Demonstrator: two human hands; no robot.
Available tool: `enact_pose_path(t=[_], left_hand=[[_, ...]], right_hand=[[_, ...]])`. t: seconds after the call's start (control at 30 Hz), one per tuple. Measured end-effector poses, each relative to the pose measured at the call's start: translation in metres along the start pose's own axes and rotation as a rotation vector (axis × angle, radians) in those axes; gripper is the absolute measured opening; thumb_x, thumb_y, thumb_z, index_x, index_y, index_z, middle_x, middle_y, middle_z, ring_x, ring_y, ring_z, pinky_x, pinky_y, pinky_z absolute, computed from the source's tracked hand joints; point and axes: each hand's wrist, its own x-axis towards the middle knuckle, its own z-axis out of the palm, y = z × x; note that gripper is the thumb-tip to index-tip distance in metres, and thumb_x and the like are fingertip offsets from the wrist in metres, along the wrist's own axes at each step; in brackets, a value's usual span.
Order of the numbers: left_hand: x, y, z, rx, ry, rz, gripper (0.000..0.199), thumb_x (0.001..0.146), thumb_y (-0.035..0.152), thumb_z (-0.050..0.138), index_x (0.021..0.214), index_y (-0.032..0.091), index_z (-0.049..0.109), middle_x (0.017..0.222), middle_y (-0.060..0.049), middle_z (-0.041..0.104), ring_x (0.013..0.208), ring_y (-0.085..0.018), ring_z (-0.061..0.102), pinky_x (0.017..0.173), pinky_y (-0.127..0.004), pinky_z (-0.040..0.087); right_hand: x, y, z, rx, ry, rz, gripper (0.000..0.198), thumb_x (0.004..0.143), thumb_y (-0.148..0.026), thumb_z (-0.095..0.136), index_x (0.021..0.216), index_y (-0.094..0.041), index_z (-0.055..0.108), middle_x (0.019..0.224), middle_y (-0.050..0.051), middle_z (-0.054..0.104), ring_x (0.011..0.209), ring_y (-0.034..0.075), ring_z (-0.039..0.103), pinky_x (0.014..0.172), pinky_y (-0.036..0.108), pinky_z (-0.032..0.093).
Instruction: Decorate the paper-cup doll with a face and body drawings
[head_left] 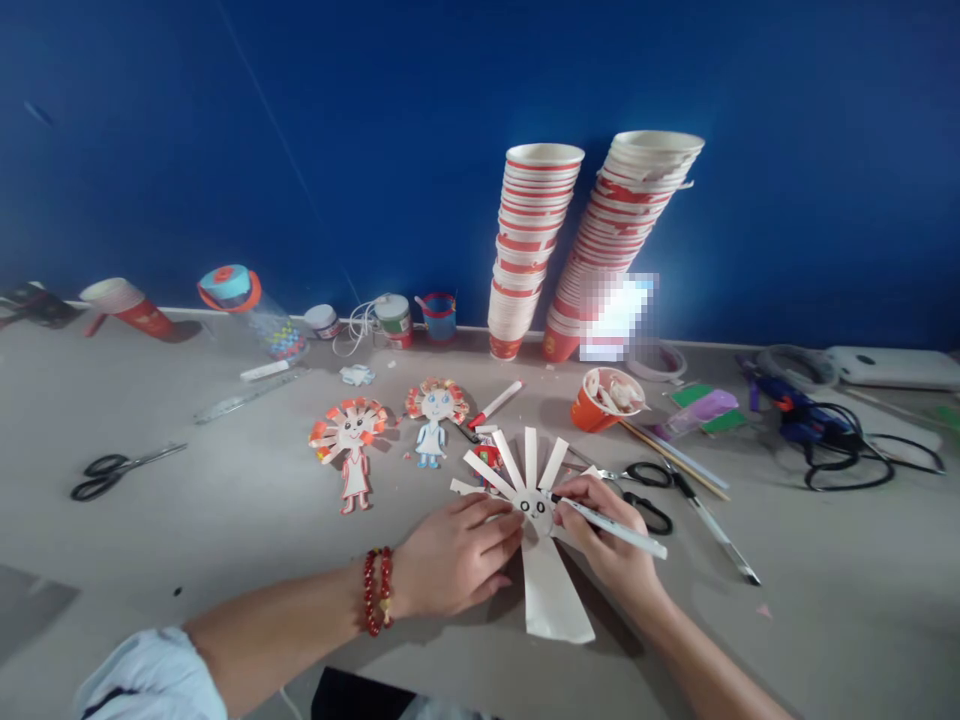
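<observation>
A white paper cup cut into a doll shape [559, 598] lies in front of me, with strips fanning out above a round face drawn with two eyes and a small mouth. My left hand [457, 555], a red bead bracelet at its wrist, rests with fingers stretched over the left edge of the face. In my right hand [611, 545] is a white marker [626, 532], its black tip at the upper right of the face. Two finished-looking paper dolls, one in a red-edged dress [355, 475] and one in a blue-edged dress [431, 440], lie to the left.
Two tall stacks of paper cups [529, 240] stand at the blue wall. Behind my right hand are an orange cup of scraps [596, 408], black-handled scissors [649, 475] and a pen [716, 535]. A blue glue gun [806, 415] lies right; more scissors [112, 470] lie left.
</observation>
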Motion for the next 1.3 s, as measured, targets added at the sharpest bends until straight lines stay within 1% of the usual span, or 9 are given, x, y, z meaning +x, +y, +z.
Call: enact_pose_path(t=[0.13,0.37,0.53,0.63,0.7,0.93,1.3], left_hand=[[0.0,0.0,0.001,0.0,-0.006,-0.005,0.044,0.098,0.038,0.049,0.132,0.01,0.052,0.14,-0.012,0.054,0.131,-0.027,0.044,0.114,-0.042,0.036],[0.0,0.001,0.0,-0.012,-0.014,-0.018,0.046,0.097,0.037,0.051,0.133,0.009,0.051,0.139,-0.012,0.054,0.131,-0.026,0.044,0.115,-0.041,0.035],[-0.001,0.002,0.002,-0.004,-0.01,-0.036,0.046,0.096,0.037,0.054,0.134,0.012,0.05,0.141,-0.011,0.053,0.132,-0.026,0.044,0.116,-0.041,0.034],[-0.002,0.002,0.004,0.0,-0.01,-0.034,0.047,0.096,0.036,0.054,0.136,0.012,0.049,0.142,-0.011,0.052,0.132,-0.026,0.043,0.116,-0.042,0.034],[-0.002,0.002,0.005,-0.001,-0.011,-0.032,0.046,0.096,0.036,0.053,0.136,0.012,0.049,0.142,-0.01,0.052,0.133,-0.026,0.043,0.116,-0.041,0.034],[-0.001,0.002,0.004,0.001,0.003,-0.032,0.046,0.096,0.035,0.054,0.134,0.011,0.05,0.141,-0.01,0.053,0.132,-0.026,0.043,0.116,-0.041,0.034],[-0.001,0.003,0.003,-0.006,-0.009,-0.039,0.046,0.097,0.037,0.053,0.136,0.012,0.049,0.14,-0.011,0.053,0.132,-0.025,0.043,0.116,-0.041,0.034]], right_hand=[[0.001,-0.004,0.0,-0.039,-0.002,-0.01,0.008,0.085,-0.025,0.057,0.083,-0.02,0.063,0.07,0.001,0.066,0.06,0.015,0.059,0.055,0.024,0.047],[0.005,-0.007,0.001,0.005,0.026,0.015,0.007,0.08,-0.023,0.058,0.078,-0.02,0.064,0.067,0.001,0.064,0.059,0.016,0.057,0.056,0.025,0.045],[0.002,-0.005,0.001,0.06,0.072,0.051,0.008,0.078,-0.019,0.054,0.072,-0.02,0.059,0.063,-0.001,0.057,0.056,0.014,0.049,0.053,0.025,0.039],[-0.001,-0.002,0.001,0.077,0.074,0.033,0.01,0.076,-0.017,0.053,0.068,-0.02,0.055,0.059,-0.003,0.051,0.054,0.012,0.044,0.051,0.024,0.035],[-0.002,0.001,0.002,0.069,0.067,0.021,0.011,0.076,-0.016,0.053,0.066,-0.02,0.053,0.058,-0.004,0.05,0.054,0.012,0.043,0.052,0.024,0.034],[-0.003,0.007,0.004,0.056,0.043,0.016,0.011,0.078,-0.015,0.053,0.068,-0.02,0.053,0.06,-0.003,0.051,0.056,0.013,0.045,0.053,0.024,0.035],[-0.003,0.007,0.004,-0.001,0.017,0.024,0.01,0.078,-0.018,0.054,0.069,-0.021,0.053,0.059,-0.003,0.051,0.055,0.013,0.045,0.053,0.024,0.036]])
